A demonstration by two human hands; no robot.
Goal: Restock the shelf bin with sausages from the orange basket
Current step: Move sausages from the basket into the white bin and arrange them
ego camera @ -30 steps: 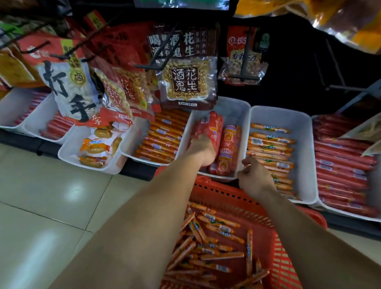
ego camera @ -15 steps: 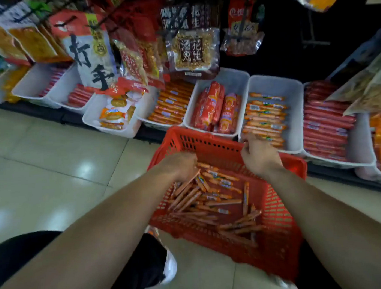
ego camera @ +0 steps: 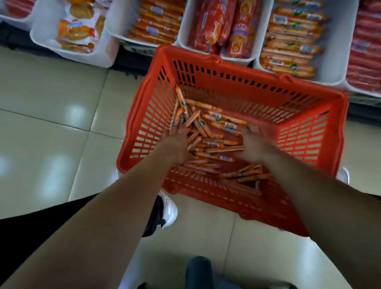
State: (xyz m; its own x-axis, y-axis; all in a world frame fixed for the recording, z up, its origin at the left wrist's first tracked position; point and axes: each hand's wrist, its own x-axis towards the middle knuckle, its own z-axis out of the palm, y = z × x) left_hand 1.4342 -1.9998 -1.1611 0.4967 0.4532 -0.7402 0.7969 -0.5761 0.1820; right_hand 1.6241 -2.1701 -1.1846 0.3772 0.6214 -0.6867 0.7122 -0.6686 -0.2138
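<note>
The orange basket [ego camera: 271, 88] stands on the floor in front of the shelf, with many thin orange sausages [ego camera: 216, 142] loose on its bottom. My left hand [ego camera: 176, 143] is inside the basket at the left, closed around several sausages [ego camera: 184, 113] that stick up and away from its fingers. Down in the basket to the right, my right hand [ego camera: 254, 142] is blurred, its fingers spread over the pile. The white shelf bin [ego camera: 338, 23] behind the basket's far right corner holds the same thin sausages [ego camera: 290, 37] in rows.
Neighbouring white bins hold thick red sausage packs [ego camera: 222, 19], orange sausages [ego camera: 155, 19], snack packets [ego camera: 77, 28] and red sausages [ego camera: 370, 44]. The basket sits on a glossy tiled floor [ego camera: 39, 131]. A white shoe [ego camera: 169, 210] is at the basket's near left corner.
Both hands came back from the shelf bins and dropped into the basket. The left hand has closed on a bunch of sausages. The view has tilted down toward the floor.
</note>
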